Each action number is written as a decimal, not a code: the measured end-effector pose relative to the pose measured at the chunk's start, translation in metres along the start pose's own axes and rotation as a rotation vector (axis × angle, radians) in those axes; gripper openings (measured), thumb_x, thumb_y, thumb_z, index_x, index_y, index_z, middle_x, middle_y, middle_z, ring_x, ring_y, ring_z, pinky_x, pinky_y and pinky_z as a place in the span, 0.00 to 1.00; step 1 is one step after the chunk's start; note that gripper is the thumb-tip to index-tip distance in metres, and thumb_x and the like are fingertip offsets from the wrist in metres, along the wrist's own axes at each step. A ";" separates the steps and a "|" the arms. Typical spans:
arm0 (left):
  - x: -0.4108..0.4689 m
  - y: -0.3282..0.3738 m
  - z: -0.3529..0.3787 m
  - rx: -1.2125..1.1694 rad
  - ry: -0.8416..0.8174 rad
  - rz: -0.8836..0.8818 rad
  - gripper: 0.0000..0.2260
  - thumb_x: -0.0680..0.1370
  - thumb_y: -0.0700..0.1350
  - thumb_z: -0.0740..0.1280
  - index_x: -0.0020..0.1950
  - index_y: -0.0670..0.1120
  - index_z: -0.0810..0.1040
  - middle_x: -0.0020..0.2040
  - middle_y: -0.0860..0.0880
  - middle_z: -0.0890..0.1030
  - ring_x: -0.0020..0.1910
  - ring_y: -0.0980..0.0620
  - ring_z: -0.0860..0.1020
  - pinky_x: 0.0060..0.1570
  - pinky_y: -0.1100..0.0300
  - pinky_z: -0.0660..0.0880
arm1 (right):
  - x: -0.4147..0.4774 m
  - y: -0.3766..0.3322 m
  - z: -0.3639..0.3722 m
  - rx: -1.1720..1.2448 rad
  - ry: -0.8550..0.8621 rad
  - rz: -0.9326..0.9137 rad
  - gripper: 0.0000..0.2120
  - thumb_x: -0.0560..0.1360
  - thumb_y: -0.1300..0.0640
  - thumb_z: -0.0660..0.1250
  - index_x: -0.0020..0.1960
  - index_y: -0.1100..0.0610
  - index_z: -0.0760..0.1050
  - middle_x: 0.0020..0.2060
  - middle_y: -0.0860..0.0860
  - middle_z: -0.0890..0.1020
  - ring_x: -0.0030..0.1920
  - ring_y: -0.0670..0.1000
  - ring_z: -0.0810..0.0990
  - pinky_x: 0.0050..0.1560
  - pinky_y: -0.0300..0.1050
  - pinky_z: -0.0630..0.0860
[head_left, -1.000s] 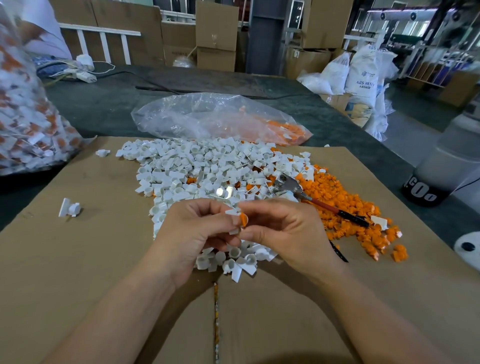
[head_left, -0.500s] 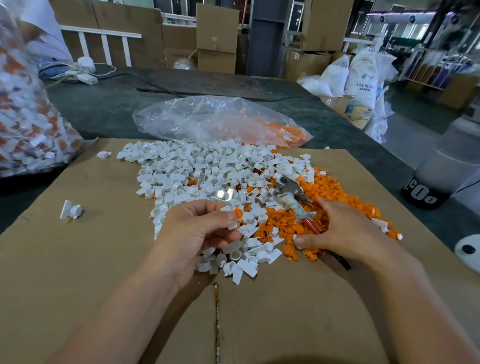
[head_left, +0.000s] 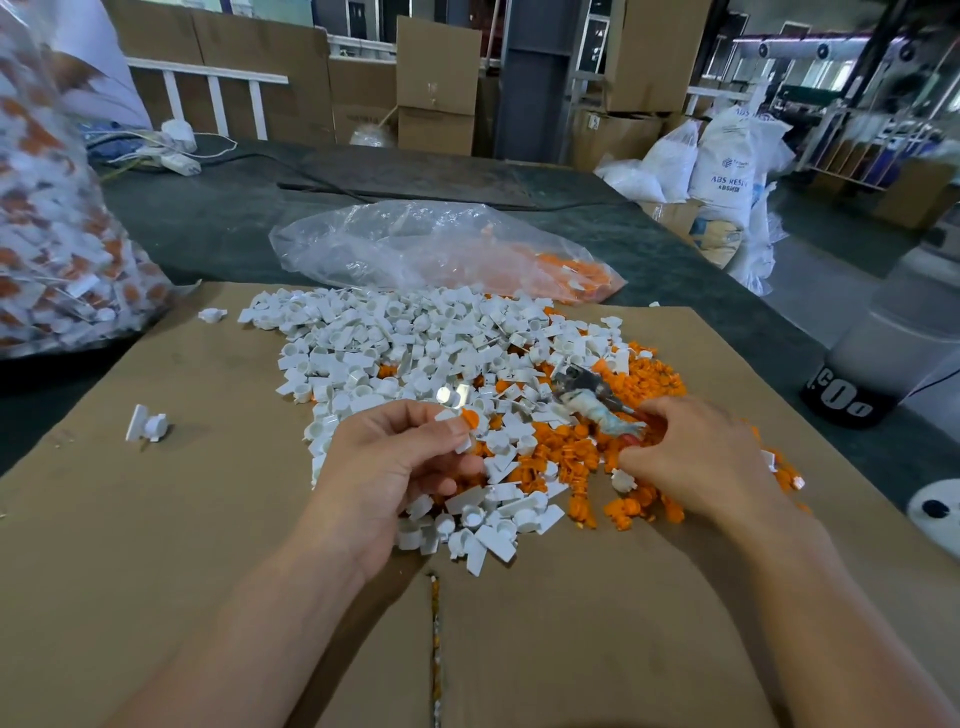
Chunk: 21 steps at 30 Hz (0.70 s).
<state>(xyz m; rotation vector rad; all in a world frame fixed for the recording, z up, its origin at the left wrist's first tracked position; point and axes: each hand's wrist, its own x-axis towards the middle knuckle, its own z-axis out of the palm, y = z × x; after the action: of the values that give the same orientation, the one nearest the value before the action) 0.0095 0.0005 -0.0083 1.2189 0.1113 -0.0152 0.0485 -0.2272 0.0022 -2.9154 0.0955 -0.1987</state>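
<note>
Beside left hand (head_left: 395, 460) pinching white cap (head_left: 450, 415) | pliers (head_left: 584, 392) atop orange plugs (head_left: 647, 376)

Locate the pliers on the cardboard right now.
In the head view, right of centre: the pliers lie on the orange caps, just beyond the right hand, whose fingers hold their handles.

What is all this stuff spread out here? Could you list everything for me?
Cardboard sheet: one, brown, on the dark table.
White pieces: one heap, white, middle of the sheet.
Orange pieces: one heap, orange, right of the white.
Tool: one, metal with taped handle, on the orange heap.
Clear bag: one, holds orange pieces, behind the heaps.
Full bag: one, white-and-orange parts, far left.
Left hand: fingers pinch a white-and-orange piece.
Right hand: on the orange heap; grip hidden.
</note>
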 end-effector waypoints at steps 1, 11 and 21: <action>0.000 0.000 0.000 -0.005 0.003 0.009 0.06 0.69 0.34 0.69 0.35 0.42 0.76 0.28 0.46 0.80 0.27 0.51 0.80 0.22 0.67 0.71 | -0.001 -0.001 -0.001 0.014 0.026 -0.025 0.22 0.69 0.52 0.66 0.62 0.54 0.72 0.58 0.52 0.75 0.56 0.52 0.71 0.47 0.43 0.65; 0.002 -0.002 0.004 -0.095 0.055 0.140 0.04 0.62 0.40 0.69 0.34 0.44 0.75 0.30 0.48 0.81 0.29 0.52 0.81 0.25 0.67 0.73 | -0.025 -0.023 -0.013 0.263 0.175 -0.355 0.14 0.72 0.61 0.63 0.57 0.53 0.72 0.41 0.42 0.73 0.39 0.42 0.70 0.37 0.29 0.62; 0.002 -0.005 0.008 -0.118 0.050 0.258 0.06 0.63 0.42 0.68 0.36 0.43 0.74 0.28 0.51 0.80 0.29 0.54 0.81 0.26 0.68 0.73 | -0.035 -0.044 0.005 0.162 0.060 -0.543 0.30 0.65 0.48 0.52 0.68 0.49 0.65 0.55 0.47 0.73 0.54 0.44 0.68 0.50 0.34 0.60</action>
<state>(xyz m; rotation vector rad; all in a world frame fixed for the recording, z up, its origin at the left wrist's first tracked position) 0.0115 -0.0089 -0.0105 1.1085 -0.0022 0.2441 0.0170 -0.1804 0.0028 -2.7054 -0.6737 -0.3587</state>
